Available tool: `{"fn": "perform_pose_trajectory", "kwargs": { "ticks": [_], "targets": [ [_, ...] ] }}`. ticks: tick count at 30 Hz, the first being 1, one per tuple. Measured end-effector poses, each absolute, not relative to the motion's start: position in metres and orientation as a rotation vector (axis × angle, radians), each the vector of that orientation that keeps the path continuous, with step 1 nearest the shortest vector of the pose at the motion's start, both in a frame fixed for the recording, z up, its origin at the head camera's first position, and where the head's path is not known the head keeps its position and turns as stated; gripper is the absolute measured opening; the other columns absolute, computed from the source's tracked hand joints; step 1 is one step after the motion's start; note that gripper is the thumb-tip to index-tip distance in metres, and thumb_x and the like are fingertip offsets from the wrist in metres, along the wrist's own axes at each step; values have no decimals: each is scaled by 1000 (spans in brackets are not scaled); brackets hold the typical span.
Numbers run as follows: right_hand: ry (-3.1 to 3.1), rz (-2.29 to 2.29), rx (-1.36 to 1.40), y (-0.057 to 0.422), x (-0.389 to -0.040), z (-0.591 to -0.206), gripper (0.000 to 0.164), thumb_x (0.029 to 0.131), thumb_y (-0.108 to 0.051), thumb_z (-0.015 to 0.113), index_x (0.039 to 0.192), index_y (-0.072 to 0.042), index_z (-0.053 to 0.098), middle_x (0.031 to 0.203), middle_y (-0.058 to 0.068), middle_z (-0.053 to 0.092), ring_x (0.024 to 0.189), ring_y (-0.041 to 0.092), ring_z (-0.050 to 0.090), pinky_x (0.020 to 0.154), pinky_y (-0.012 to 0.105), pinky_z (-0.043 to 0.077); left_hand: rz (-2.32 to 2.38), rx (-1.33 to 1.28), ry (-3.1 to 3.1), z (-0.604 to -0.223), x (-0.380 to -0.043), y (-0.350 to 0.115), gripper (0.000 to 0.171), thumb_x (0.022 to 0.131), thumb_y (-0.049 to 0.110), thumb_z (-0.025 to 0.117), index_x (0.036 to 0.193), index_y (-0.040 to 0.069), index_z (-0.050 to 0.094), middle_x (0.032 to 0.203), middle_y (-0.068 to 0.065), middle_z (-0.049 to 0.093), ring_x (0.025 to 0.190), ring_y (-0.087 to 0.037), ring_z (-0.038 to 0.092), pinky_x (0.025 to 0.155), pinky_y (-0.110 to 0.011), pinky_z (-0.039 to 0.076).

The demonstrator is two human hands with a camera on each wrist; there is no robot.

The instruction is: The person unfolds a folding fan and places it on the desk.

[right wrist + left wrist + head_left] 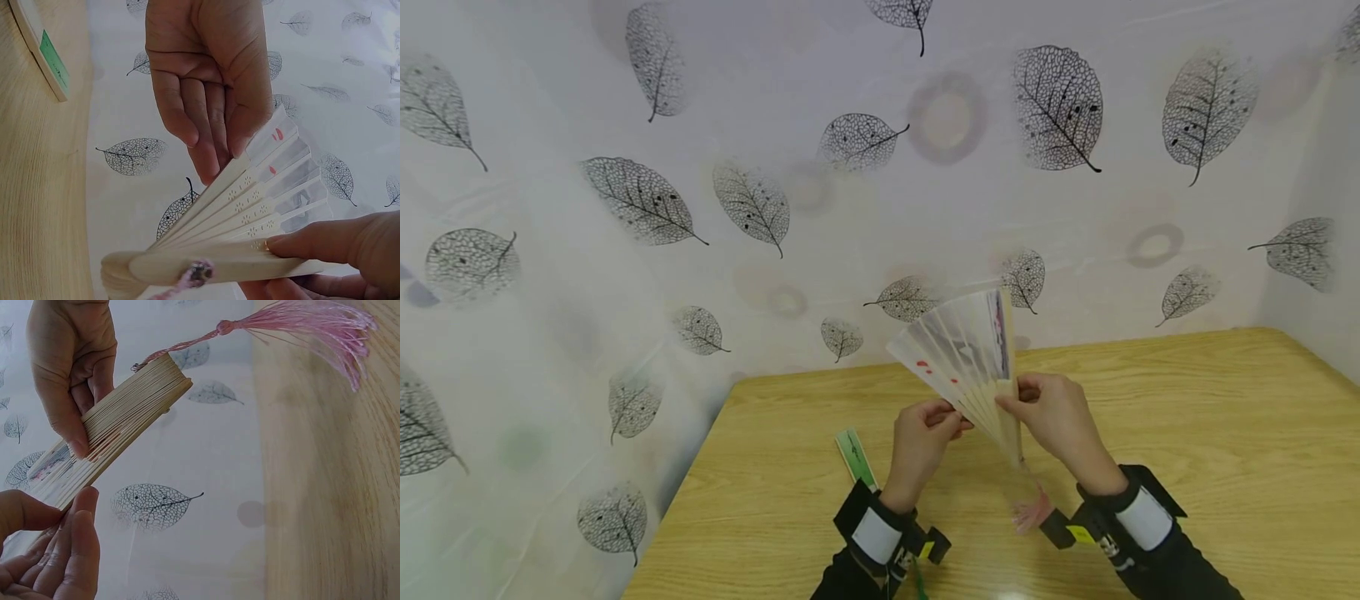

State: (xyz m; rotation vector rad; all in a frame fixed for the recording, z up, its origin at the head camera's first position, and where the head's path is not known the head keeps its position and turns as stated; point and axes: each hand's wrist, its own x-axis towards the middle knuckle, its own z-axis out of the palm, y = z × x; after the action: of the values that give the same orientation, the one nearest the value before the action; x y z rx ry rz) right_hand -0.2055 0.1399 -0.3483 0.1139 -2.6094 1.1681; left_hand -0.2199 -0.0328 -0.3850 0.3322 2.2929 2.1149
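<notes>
A white folding fan (962,350) with pale slats, red marks and a grey picture is partly spread in front of me, above the table. My left hand (921,446) pinches the outer slat on its left side between thumb and fingers. On the other side, my right hand (1060,421) grips the stacked slats, thumb on the near face. Small cut-out patterns show on the slats (250,203) in the right wrist view. From the pivot end hangs a pink tassel (300,325).
A folded green fan (855,458) with pale outer sticks lies on the wooden table (760,492), left of my left hand and partly behind the wrist strap. Behind the table hangs a whitish sheet (820,67) printed with leaves.
</notes>
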Motion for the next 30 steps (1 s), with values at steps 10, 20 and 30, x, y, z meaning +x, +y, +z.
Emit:
{"fn": "perform_pose_trajectory", "kwargs": {
  "ticks": [10, 20, 30],
  "targets": [
    [-2599, 1185, 110, 140, -204, -348, 27, 82, -16, 67, 98, 6, 67, 89, 20, 69, 80, 30, 67, 63, 37, 55, 2134, 347, 2279, -383, -218, -32, 17, 87, 6, 59, 97, -5, 67, 90, -22, 69, 84, -31, 68, 68, -21, 55],
    [-2593, 1183, 109, 142, -205, -348, 26, 82, -16, 67, 96, 6, 67, 88, 21, 69, 79, 31, 67, 62, 37, 55, 2143, 357, 2288, -386, -218, -31, 17, 87, 6, 58, 98, -5, 66, 89, -22, 69, 83, -30, 69, 67, -23, 56],
    [-2586, 1164, 93, 144, -205, -349, 28, 82, -16, 67, 97, 8, 67, 88, 21, 69, 79, 32, 67, 61, 36, 55, 2130, 327, 2314, -386, -219, -32, 17, 86, 6, 60, 96, -6, 67, 86, -22, 70, 80, -26, 69, 67, -20, 55]
  ]
}}
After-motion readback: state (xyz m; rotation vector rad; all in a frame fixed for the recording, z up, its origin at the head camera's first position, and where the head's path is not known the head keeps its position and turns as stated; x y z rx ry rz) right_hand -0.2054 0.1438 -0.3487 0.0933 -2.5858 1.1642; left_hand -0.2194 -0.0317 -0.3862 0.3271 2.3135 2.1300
